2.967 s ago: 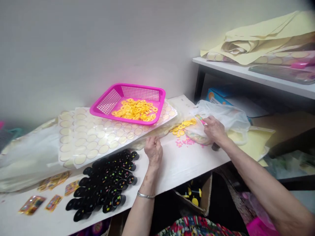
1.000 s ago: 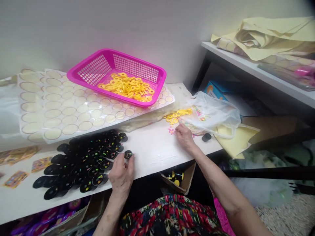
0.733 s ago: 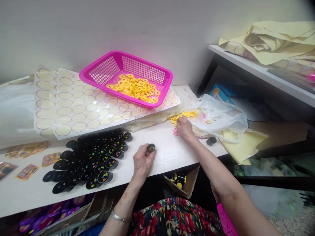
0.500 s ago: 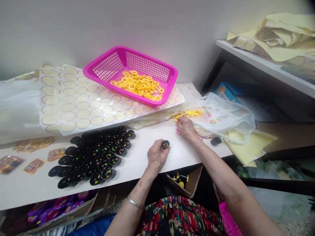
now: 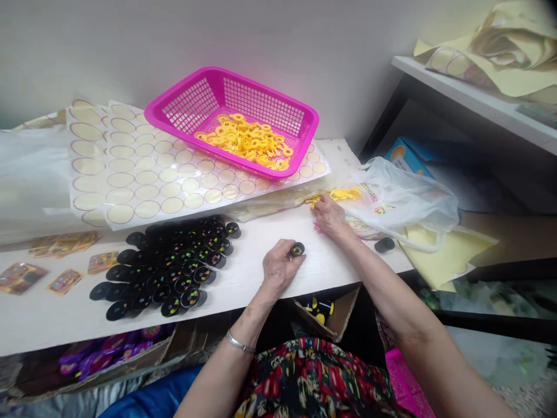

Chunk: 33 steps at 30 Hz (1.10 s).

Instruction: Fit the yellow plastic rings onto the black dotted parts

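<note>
My left hand [image 5: 279,269] rests on the white table [image 5: 261,264] with its fingers pinched round a small black round piece [image 5: 297,249] with coloured dots on its face. To its left lies a heap of the same black pieces [image 5: 169,264]. My right hand [image 5: 329,213] is closed, fingertips down on a small pile of yellow rings [image 5: 337,195] and tiny pink bits at the mouth of a clear plastic bag [image 5: 400,197]. What the right fingers grip is hidden.
A pink basket [image 5: 195,101] of yellow rings sits on sheets of round stickers [image 5: 130,174]. One loose black piece [image 5: 384,244] lies near the table's right edge. Small coloured packets [image 5: 65,278] lie at the left. A shelf [image 5: 478,104] with yellow paper stands at the right.
My left hand took one black piece from the heap and carried it right toward the middle of the table. My right hand moved from the bag to the yellow rings.
</note>
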{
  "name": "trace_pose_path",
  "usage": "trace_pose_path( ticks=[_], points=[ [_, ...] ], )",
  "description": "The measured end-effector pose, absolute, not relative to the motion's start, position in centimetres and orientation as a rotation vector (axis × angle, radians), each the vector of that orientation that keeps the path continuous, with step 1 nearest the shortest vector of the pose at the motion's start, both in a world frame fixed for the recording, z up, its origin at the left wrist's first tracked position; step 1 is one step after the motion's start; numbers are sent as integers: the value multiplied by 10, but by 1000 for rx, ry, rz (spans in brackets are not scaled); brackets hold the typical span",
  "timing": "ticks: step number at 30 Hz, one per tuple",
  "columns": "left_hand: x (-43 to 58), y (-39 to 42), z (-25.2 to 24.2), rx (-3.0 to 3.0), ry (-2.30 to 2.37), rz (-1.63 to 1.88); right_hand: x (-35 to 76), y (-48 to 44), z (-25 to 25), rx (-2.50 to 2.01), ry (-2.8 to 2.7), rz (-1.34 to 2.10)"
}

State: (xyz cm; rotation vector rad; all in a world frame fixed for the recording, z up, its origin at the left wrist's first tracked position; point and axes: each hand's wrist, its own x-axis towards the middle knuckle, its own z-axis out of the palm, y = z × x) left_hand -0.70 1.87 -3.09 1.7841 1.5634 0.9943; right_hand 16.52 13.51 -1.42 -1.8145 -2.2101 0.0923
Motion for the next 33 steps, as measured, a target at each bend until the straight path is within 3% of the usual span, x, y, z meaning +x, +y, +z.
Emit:
trace_pose_path(
  ticks=[8, 15, 17, 20, 23, 26, 29, 33],
  points=[
    [-8, 18, -29, 1837, 1281, 941, 165, 74, -5, -1266, -2493, 200],
    [-7, 17, -29, 1834, 1271, 930, 154, 34, -7, -1709, -1571, 928],
    [-7, 18, -30, 1827, 1276, 931, 159, 37, -4, -1832, -1470, 998],
    [-7, 18, -30, 1825, 1283, 920, 167, 41, 5, -2025, -1678, 849],
    [-6, 17, -30, 1831, 1298, 916, 164, 51, 15, -2077, -2034, 441],
    [-6, 17, -30, 1828, 1311, 916, 145, 71, 18, -1666, -2465, 186],
    [-7, 17, -30, 1815, 1283, 922, 118, 100, 15, -1150, -2821, 238],
    [-9, 18, -29, 1818, 1281, 925, 90, 127, 7, -939, -2925, 179]
  ],
)
